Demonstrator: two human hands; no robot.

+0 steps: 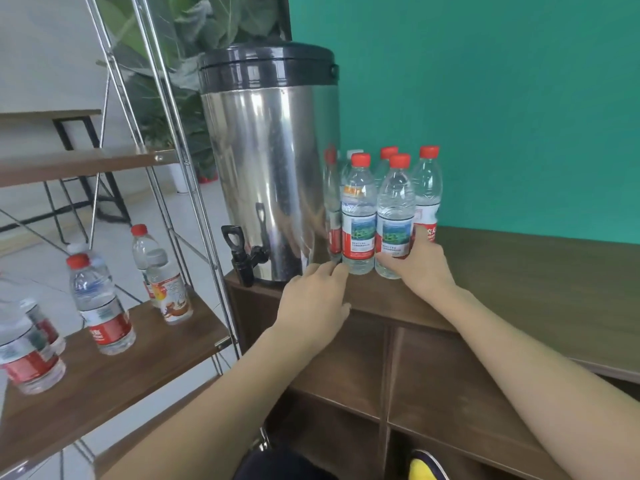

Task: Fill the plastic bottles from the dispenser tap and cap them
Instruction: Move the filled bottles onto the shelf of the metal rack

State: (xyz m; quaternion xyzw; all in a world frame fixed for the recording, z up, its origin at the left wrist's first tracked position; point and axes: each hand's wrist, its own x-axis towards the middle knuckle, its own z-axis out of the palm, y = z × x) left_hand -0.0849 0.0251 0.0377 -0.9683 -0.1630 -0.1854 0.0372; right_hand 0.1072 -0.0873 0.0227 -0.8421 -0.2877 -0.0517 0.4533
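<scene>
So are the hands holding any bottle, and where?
The right hand grips the lower label part of a front bottle. The left hand only touches the neighbouring bottle's base with its fingertips.

Cabinet top: bare wood to the right of the capped bottle cluster. Left side blocked by steel dispenser, its tap overhanging the edge. Green wall closed off the rear. Shelf rack posts stood just left.

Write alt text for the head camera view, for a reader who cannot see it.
Two bare hands flank a cluster of red-capped bottles on a wooden cabinet: the left hand at a front bottle's base, the right hand against another. A steel dispenser with a black tap stands left, beside a shelf of bottles.
</scene>
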